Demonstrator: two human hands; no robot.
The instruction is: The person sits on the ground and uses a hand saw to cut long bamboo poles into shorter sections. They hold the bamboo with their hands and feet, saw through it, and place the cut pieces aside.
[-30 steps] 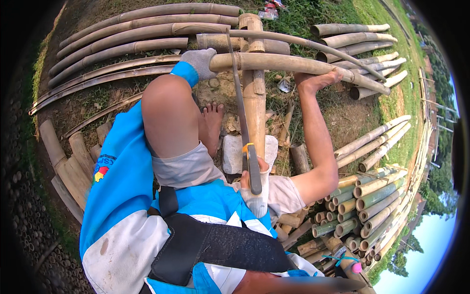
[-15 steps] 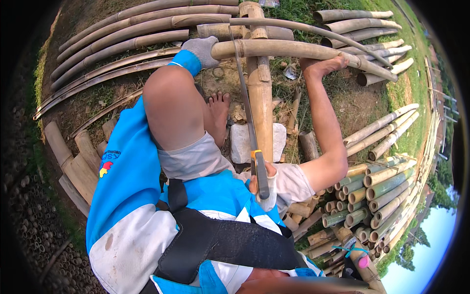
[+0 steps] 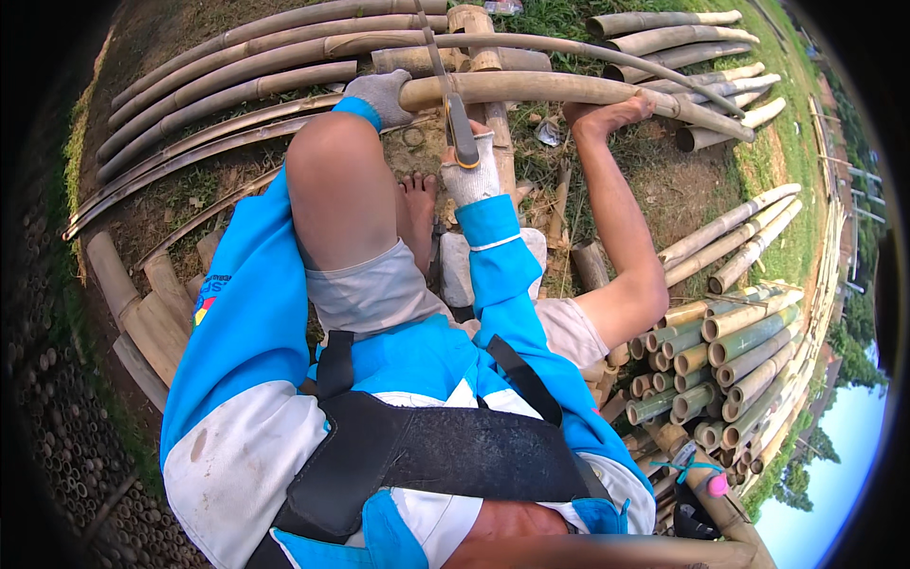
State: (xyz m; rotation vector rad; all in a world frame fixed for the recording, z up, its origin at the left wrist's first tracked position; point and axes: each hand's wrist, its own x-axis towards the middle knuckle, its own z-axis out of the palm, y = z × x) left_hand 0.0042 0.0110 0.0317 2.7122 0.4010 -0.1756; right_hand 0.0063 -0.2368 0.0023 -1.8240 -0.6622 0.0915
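Observation:
A thick bamboo pole (image 3: 540, 88) lies crosswise in front of me, over an upright-running bamboo support (image 3: 499, 123). My left hand (image 3: 383, 98), in a grey glove, is closed round the pole's left end. My right hand (image 3: 473, 169), in a pale glove, is closed on the dark handle of a hand saw (image 3: 460, 125). The saw's long blade points away from me and crosses the pole just right of my left hand. My right foot (image 3: 611, 115) presses on the pole farther right.
Long bamboo poles (image 3: 237, 57) lie in rows at the far left. Shorter poles (image 3: 673, 43) lie on the grass at the far right, and a stack of cut bamboo (image 3: 720, 370) stands at the right. A white stone block (image 3: 457, 270) sits between my legs.
My right hand has pushed the saw forward, from close to my lap to just short of the pole. The left hand keeps its grip on the pole's end.

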